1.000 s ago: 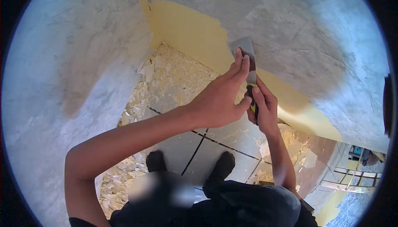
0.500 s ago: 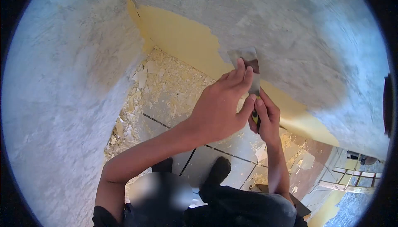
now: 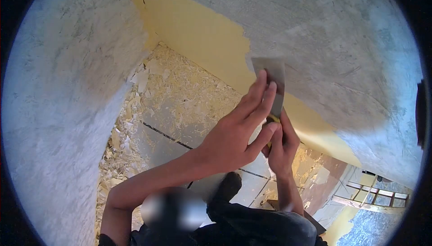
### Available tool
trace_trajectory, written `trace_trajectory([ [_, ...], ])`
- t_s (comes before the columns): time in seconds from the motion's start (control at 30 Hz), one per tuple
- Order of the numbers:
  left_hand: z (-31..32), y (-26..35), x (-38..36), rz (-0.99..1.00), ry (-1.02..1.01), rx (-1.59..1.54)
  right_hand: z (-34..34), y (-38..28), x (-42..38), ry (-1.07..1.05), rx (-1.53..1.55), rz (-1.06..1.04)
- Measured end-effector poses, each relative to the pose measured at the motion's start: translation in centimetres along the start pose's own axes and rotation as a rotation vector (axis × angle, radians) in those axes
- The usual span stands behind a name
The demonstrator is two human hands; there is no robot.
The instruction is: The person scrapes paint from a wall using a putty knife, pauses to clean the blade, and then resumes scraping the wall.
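Note:
My right hand [image 3: 284, 151] is closed around the yellow-and-black handle of a scraper [image 3: 274, 68] with a wide metal blade. The blade's front edge is at the bare grey part of the wall [image 3: 333, 48], just right of the ragged border of yellow paint [image 3: 198, 28]. My left hand [image 3: 229, 140] lies over the tool with fingers stretched out. Two of its fingertips rest on the blade, and its thumb is by the handle, close to my right thumb. Part of the handle is hidden behind the fingers.
Paint flakes [image 3: 180, 79] cover the tiled floor [image 3: 168, 147] along both walls and pile up in the corner. A second grey wall [image 3: 58, 88] rises at the left. My dark shoe [image 3: 231, 185] stands below my hands. A wooden frame with bars [image 3: 373, 196] is at the lower right.
Both hands and the scraper sit slightly lower in view, and the blade shows at a different tilt. The whole view has shifted a little. My right hand keeps its grip on the handle.

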State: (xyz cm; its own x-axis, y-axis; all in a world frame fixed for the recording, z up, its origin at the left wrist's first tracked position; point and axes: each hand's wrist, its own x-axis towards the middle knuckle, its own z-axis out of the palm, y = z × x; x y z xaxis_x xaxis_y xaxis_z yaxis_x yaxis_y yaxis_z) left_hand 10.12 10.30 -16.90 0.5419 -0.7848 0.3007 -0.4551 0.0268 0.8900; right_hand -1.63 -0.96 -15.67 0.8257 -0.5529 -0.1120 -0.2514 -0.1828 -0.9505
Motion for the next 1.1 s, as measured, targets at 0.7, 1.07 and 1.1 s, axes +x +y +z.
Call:
trace_trajectory([
  [0.7, -1.4, -0.3, 0.4, 0.023, 0.122, 0.01, 1.7, -0.6, 0.8, 0.05, 0.071, -0.025],
  [1.07, -1.6, 0.1, 0.3, 0.006, -0.07, -0.053, 1.6, -0.5, -1.0, 0.114, 0.066, 0.008],
  [1.1, -1.7, 0.0, 0.4, 0.007, -0.07, -0.048, 1.7, -0.3, -0.6, 0.114, 0.047, -0.047],
])
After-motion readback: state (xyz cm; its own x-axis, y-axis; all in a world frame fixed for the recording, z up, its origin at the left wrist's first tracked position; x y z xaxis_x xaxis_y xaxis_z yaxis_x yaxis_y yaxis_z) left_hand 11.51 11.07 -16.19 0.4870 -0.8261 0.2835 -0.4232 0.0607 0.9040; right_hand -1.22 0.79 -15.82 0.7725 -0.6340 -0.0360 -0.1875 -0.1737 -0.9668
